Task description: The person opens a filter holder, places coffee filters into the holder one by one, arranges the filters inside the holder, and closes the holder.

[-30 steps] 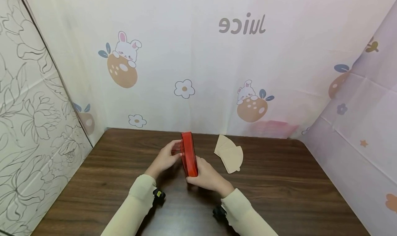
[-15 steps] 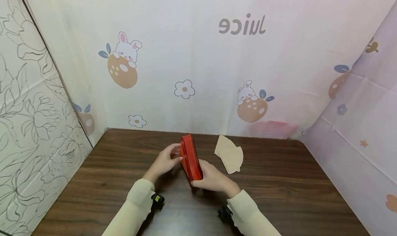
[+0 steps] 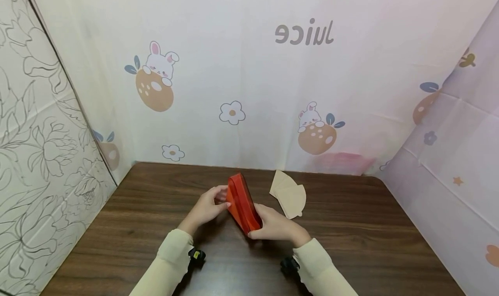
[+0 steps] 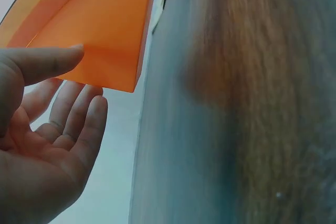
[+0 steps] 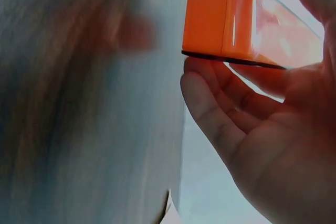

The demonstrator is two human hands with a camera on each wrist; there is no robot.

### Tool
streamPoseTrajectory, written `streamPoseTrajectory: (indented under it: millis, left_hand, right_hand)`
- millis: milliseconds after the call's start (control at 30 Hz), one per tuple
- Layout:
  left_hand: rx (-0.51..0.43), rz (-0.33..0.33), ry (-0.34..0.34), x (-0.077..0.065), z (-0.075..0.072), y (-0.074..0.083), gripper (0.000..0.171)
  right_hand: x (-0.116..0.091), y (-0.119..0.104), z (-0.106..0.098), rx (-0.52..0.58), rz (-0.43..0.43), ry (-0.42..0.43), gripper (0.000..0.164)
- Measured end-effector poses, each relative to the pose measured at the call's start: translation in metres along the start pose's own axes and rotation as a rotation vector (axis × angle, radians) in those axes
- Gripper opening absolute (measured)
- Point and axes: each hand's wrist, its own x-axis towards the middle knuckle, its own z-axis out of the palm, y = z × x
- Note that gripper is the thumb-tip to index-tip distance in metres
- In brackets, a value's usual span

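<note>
Box (image 3: 242,205), red-orange, translucent: one, tilted, held between both hands above the table. Right hand (image 3: 276,224): clamped on the box's near end, thumb on one side, fingers on the other. Left hand (image 3: 206,207): thumb against the box's face, fingers bent at its edge, pinching lightly. Beige fan-shaped pieces (image 3: 291,200): overlapping, flat on the table, to the right of the box. Table (image 3: 358,231): dark wood grain. Backdrop (image 3: 265,79): pale cloth, rabbit and flower prints, mirrored "Juice".
</note>
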Motion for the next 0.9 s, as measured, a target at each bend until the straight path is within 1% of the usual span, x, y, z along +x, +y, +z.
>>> streamPoseTrajectory:
  millis: [167,267,433,533,667,800,900]
  left_hand:
    - [0.014,-0.008,-0.048,-0.006,-0.001,0.003,0.047]
    - [0.025,0.002,-0.063,-0.009,-0.002,0.004,0.046]
    - [0.033,0.009,-0.085,-0.012,-0.002,0.005,0.045]
    - [0.021,0.016,-0.095,-0.014,-0.003,0.006,0.044]
    - [-0.02,0.024,-0.108,-0.016,-0.004,0.005,0.045]
    - [-0.054,0.032,-0.119,-0.017,-0.004,0.004,0.044]
    - [-0.067,0.025,-0.122,-0.017,-0.004,0.004,0.043]
  right_hand:
    - [-0.006,0.005,-0.008,0.036,-0.023,-0.059,0.048]
    - [-0.008,0.006,-0.01,0.037,-0.039,-0.072,0.047]
    - [-0.012,0.008,-0.012,0.039,-0.037,-0.086,0.046]
    - [-0.013,0.009,-0.014,0.044,-0.028,-0.085,0.044]
    - [-0.015,0.009,-0.016,0.033,-0.027,-0.067,0.042]
    - [-0.016,0.008,-0.018,0.021,-0.042,-0.049,0.041]
    - [-0.016,0.008,-0.019,0.022,-0.056,-0.041,0.039]
